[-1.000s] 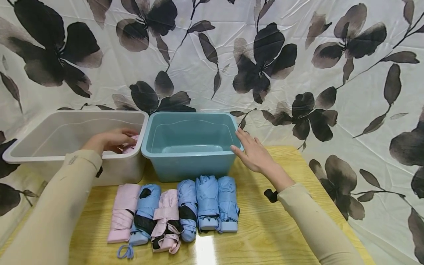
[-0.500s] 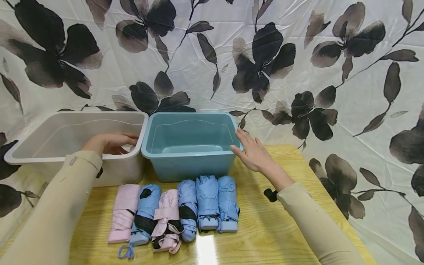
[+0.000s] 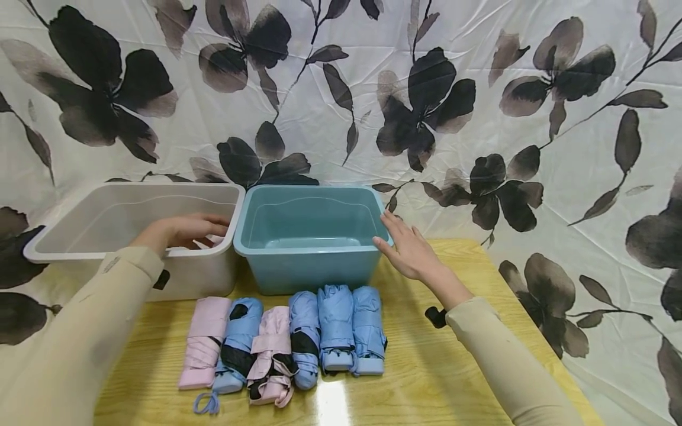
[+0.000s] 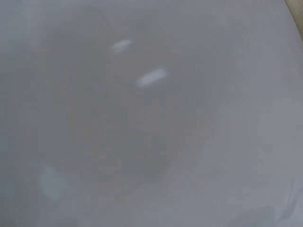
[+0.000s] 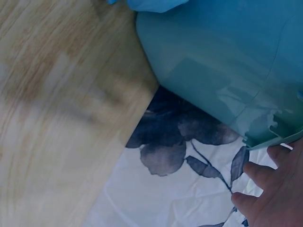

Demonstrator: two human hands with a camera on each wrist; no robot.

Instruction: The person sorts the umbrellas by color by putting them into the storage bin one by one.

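Lying close side by side nearest me are six folded umbrellas (image 3: 273, 343), two pink and four blue, on a yellow wood-grain table (image 3: 426, 367). Just beyond the row stand two bins: an off-white bin (image 3: 199, 277) on the left and, right beside it, a blue-green bin (image 3: 311, 273). My left hand (image 3: 186, 231) is inside the off-white bin, its fingertips partly hidden; I cannot tell whether they pinch anything. My right hand (image 3: 407, 251), fingers spread, touches the blue-green bin's right rim. Behind everything hangs white cloth (image 3: 330, 160) printed with dark flowers and leaves.
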